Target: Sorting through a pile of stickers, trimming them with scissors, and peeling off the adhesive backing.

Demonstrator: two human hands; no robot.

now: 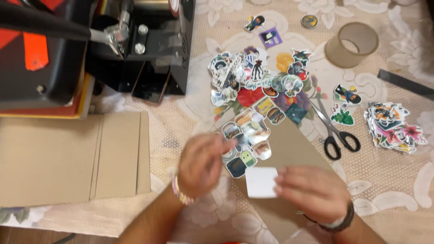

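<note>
Two hands meet at one white card [261, 182] on brown cardboard [294, 149]: right hand [312, 192] pinches its edge; left hand [201, 165], blurred, grip indiscernible. One pair of scissors [337, 131] lies beyond the card, beside one sticker pile [253, 86].

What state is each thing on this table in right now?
Left hand: blurred, above the stickers, holding nothing visible.
Right hand: fingers on the white card's edge.
White card: flat on the brown board.
Brown board: flat, partly covered by stickers.
Scissors: lying closed.
Tape roll: on its side.
Stickers: spread in a loose pile.
Cardboard sheets: stacked flat.
Press: whether open or shut cannot be told.
</note>
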